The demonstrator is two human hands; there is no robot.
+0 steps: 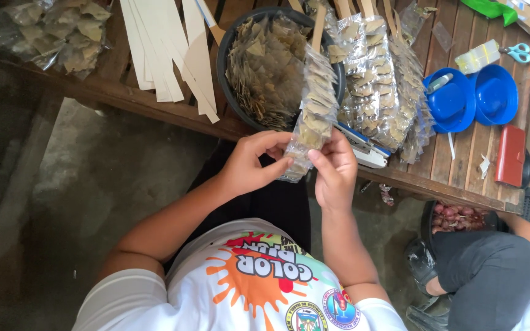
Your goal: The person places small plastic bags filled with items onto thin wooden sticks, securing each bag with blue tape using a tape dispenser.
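Both hands, left (249, 165) and right (334, 175), pinched on strip of leaf packets (314, 107), long axis running up toward black basin (228, 43).

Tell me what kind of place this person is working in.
Probably a small home or backyard packing spot, not a factory: a rough slatted wooden table, a black basin of small dried-leaf packets, finished packet strips, and bare concrete floor.

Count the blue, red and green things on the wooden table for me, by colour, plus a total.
Blue: 2, both round bowls
Red: 1, a flat rectangular case
Green: 1, a plastic piece at the far edge
Total: 4
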